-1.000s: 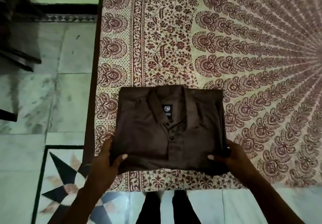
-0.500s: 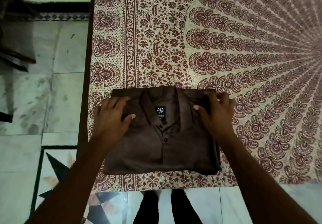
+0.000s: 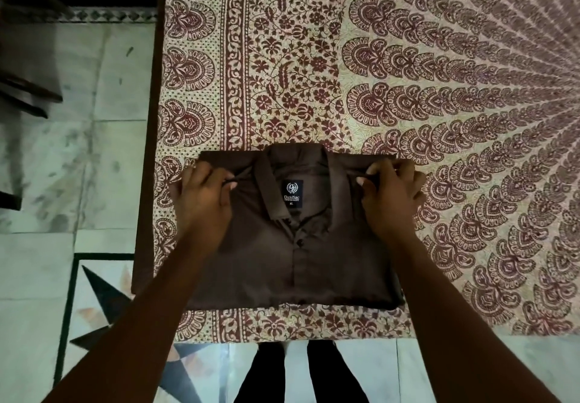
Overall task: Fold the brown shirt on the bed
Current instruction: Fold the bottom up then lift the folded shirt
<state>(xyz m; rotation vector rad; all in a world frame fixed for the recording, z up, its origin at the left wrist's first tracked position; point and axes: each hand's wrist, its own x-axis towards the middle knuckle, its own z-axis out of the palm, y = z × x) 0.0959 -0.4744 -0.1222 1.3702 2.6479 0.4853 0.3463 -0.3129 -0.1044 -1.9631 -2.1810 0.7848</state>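
Observation:
The brown shirt (image 3: 292, 264) lies folded into a rectangle at the near left corner of the bed (image 3: 408, 89), collar up, with its black neck label showing. My left hand (image 3: 204, 202) pinches the fabric at the shirt's left shoulder. My right hand (image 3: 392, 198) pinches the fabric at the right shoulder. Both hands have thumb and fingers closed on cloth near the top edge. My forearms cover the shirt's lower left and right sides.
The bed wears a cream sheet with a maroon floral print; its dark left edge (image 3: 150, 151) runs beside a marble floor (image 3: 62, 167). A star inlay (image 3: 103, 308) marks the floor at lower left. Dark furniture (image 3: 22, 73) stands far left. My legs (image 3: 301, 371) show below the bed.
My hands left the shirt's bottom corners, slid up over the shoulders, and now pinch the cloth at both shoulders near the top edge. The shirt stays folded in place.

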